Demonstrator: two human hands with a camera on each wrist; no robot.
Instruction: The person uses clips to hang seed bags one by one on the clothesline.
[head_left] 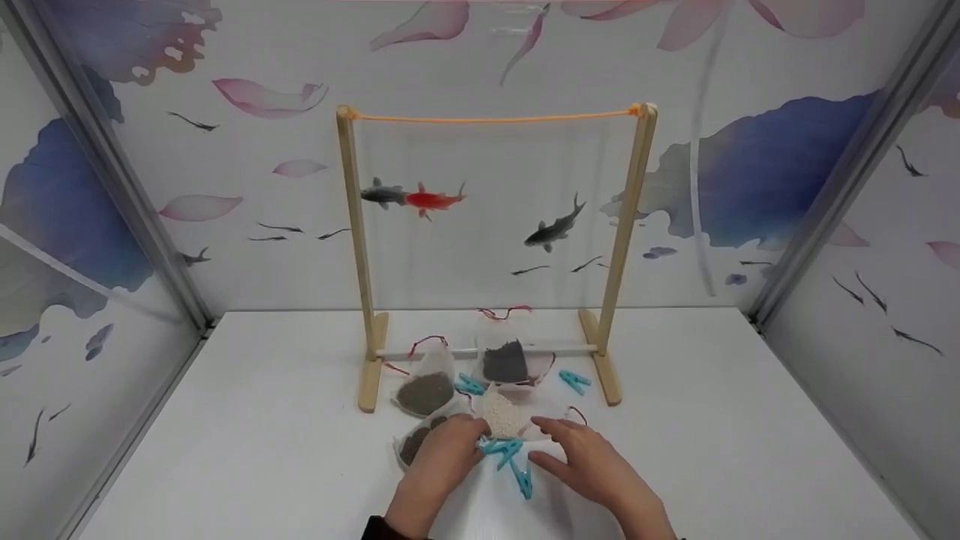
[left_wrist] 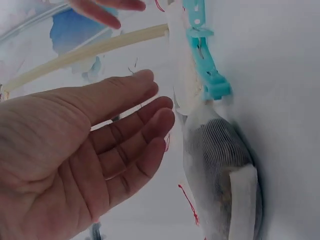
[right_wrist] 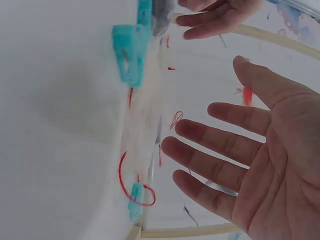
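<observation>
My left hand (head_left: 442,456) hovers over a drawstring pouch of dark lumps (head_left: 412,448), fingers loosely bent and nothing between them in the left wrist view. Across from it, my right hand (head_left: 596,465) is spread with relaxed fingers and holds nothing. Between the hands lies a pouch of cream-coloured grains (head_left: 504,415). Several teal clothespins lie at its near side, including one clothespin (head_left: 523,480) nearest to me. Farther back are a pouch of brown grains (head_left: 424,393) and a pouch of black material (head_left: 505,362), both with red strings.
A wooden frame (head_left: 616,247) stands behind the pouches, an orange cord (head_left: 487,120) strung across its top. A pale crossbar (head_left: 555,349) joins its feet. Two more clothespins lie near it, one left (head_left: 470,385) and one right (head_left: 574,381). Printed panels enclose the white table (head_left: 225,435).
</observation>
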